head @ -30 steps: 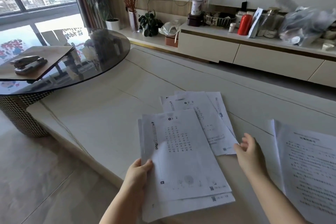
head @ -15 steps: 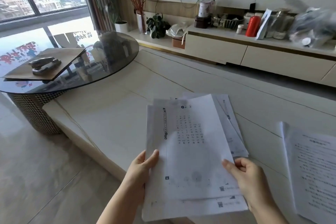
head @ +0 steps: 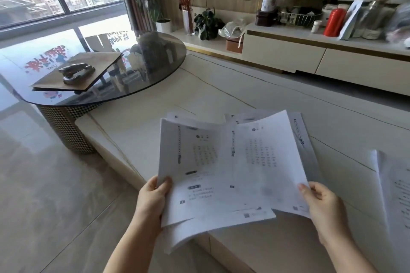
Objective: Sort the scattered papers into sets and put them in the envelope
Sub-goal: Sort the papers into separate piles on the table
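Bare table lies open across mid-frame, above the held sheets. At right edge another paper stack takes up room. At left, the envelope under a stapler occupies the glass top.

Your right hand, which a second ago hovered open by the loose sheets on the table, now pinches the top sheet and has drawn it rightward off the stack your left hand grips, baring the page beneath.
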Demonstrator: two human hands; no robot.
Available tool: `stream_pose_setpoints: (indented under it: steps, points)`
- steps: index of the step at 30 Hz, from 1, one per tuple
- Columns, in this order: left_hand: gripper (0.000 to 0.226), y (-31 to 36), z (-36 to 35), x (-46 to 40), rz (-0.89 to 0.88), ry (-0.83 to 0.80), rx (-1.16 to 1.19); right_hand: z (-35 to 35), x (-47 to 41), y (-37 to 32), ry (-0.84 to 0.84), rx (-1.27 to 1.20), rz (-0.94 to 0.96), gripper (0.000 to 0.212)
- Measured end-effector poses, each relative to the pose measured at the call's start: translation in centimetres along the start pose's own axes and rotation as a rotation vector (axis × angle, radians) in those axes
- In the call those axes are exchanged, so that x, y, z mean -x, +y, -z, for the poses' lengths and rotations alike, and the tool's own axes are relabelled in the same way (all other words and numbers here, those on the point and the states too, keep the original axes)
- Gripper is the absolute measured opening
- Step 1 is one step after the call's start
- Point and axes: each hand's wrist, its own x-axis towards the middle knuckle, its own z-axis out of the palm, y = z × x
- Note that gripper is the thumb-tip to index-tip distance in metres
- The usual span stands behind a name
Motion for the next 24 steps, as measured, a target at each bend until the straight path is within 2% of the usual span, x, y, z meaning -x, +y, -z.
stream_pose_setpoints:
  steps: [5,7,10,14,16,20,24]
  points:
    - [0.015,1.8,6.0,0.3,-0.045,0.055,0.111,-2.4,0.3,-1.8,0.035,-0.013,0.012,0.032]
    - [0.014,2.1,8.0,0.5,-0.065,0.069,0.134,-3.9,0.9,-3.2,-0.041,-0.088,-0.035,0.019]
    - [0.014,2.1,10.2,0.7,-0.099,0.106,0.162,-5.7,1.8,-4.4,-0.122,-0.148,-0.077,0.018]
    - [0.02,2.3,12.1,1.1,-0.114,0.112,0.257,-7.8,3.1,-5.1,-0.101,-0.23,-0.1,0.014]
    - [0.023,2.4,12.6,1.2,-0.107,0.082,0.311,-8.7,3.8,-5.7,-0.169,-0.266,-0.13,0.014]
    - [0.034,2.6,12.6,1.0,-0.094,0.002,0.384,-10.9,5.4,-6.8,-0.427,-0.232,-0.157,0.024]
    - [0.032,2.2,11.6,0.7,-0.076,-0.067,0.372,-11.8,5.6,-6.9,-0.528,-0.169,-0.225,0.037]
